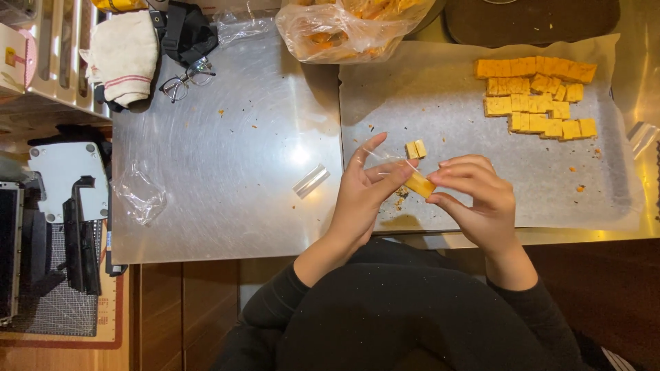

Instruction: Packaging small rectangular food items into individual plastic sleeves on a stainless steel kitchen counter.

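Head view: a yellow bar [419, 184] sits between both hands, just above the table [227, 172] edge, its long axis slanting from upper left down to lower right. The left hand [363, 196] pinches its upper end together with a clear wrapper [385, 159]; the right hand [478, 199] pinches the lower end. Both are equally near. The bar is small, blocky, orange-yellow. Two loose cubes [415, 149] lie just beyond; cut pieces [540, 96] lie well apart, upper right.

Bright light from overhead glares off my steel tabletop [227, 172], with a white hot spot just left of my left hand [361, 199]. My hands throw a soft shadow toward me, the picture stays sharp, and the near left corner sits dim.
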